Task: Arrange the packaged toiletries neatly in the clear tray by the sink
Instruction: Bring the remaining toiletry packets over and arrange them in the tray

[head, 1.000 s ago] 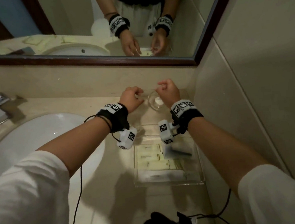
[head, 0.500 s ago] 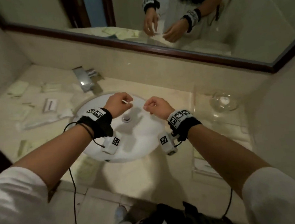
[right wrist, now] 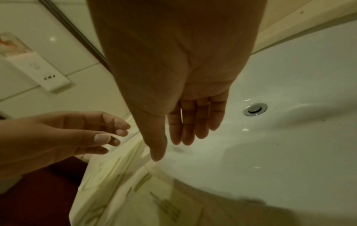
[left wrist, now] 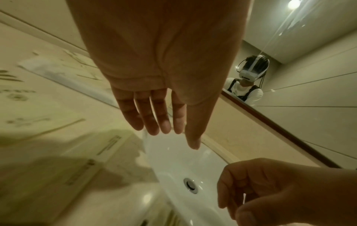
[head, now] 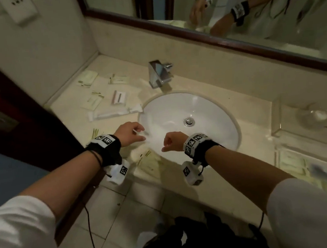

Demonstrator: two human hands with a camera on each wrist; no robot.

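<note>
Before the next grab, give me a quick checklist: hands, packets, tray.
1. Left hand free: ok, fingers straight, holding nothing.
2. Right hand free: ok, fingers relaxed, holding nothing.
3. Packets still to collect: not ok, several lie loose on the counter left of the sink, such as the long packet.
4. Nearest packet unobstructed: ok, flat at the counter's front edge under the hands.
5. Tray has room: cannot tell, blurred at the right edge.
6. Tray contents neat: cannot tell.
</note>
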